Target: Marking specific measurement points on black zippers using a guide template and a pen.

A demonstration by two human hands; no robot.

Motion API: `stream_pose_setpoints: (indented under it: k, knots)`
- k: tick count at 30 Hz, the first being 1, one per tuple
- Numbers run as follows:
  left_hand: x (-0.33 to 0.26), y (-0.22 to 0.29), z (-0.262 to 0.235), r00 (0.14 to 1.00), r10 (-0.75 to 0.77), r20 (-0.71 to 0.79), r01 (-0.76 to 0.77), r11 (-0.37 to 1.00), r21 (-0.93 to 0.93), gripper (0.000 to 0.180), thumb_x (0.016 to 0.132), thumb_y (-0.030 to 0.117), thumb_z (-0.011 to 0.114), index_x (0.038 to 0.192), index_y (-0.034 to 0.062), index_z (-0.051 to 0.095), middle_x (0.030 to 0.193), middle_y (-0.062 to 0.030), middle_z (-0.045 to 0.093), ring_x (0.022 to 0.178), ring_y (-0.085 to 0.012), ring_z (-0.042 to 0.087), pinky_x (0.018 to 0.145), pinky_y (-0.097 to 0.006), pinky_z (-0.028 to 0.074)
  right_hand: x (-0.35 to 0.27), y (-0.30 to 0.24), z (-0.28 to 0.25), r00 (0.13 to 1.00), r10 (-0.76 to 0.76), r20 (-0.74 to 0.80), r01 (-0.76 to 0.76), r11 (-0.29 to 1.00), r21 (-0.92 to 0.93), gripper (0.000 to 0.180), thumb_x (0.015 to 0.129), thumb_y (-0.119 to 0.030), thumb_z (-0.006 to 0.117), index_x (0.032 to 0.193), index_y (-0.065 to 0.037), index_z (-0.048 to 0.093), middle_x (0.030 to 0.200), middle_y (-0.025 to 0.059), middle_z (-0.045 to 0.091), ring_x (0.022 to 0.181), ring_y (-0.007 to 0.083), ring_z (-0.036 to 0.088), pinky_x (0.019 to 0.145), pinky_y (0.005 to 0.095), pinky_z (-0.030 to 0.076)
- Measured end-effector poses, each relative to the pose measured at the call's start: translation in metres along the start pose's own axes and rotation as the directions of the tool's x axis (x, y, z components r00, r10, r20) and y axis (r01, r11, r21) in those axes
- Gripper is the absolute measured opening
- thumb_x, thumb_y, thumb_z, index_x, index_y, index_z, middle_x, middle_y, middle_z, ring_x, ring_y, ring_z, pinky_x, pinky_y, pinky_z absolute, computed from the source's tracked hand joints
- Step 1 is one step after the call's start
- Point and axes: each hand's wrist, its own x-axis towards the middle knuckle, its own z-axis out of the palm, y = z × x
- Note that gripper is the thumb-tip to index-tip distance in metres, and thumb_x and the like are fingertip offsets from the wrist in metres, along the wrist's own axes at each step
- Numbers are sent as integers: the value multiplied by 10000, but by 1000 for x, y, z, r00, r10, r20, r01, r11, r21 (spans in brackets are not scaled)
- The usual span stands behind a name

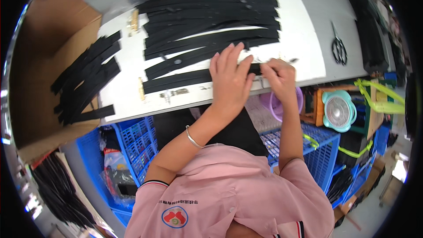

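Observation:
A long black strap lies along the near edge of a white table. My left hand rests flat on it with fingers spread, pinning it down. My right hand pinches the strap's right end between the fingertips, next to small metal parts on the table. Behind lies a wide row of several more black straps.
Another pile of black straps hangs over an open cardboard box at the left. Scissors lie at the right. Blue crates, a small teal fan and a purple basket sit below the table.

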Motion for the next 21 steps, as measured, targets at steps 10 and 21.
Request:
stream_pose_setpoints:
  k: [10,21]
  knots:
    - [61,-69,4,967,47,252,-53,998,18,776,942,353,735,1583,72,399,1670,-307,218,1588,-460,95,1214,-694,18,-18,21,0,949,194,-250,-90,922,377,143,1007,-109,660,929,-4,719,785,35,695,642,54,588,580,204,450]
    - [55,-91,-47,976,104,191,-90,993,-77,508,954,278,719,1413,80,630,1545,-217,512,1524,-378,366,1278,-502,195,-13,17,2,926,289,-244,-186,910,370,153,1016,-135,672,946,-11,730,798,22,696,606,43,539,555,191,419]
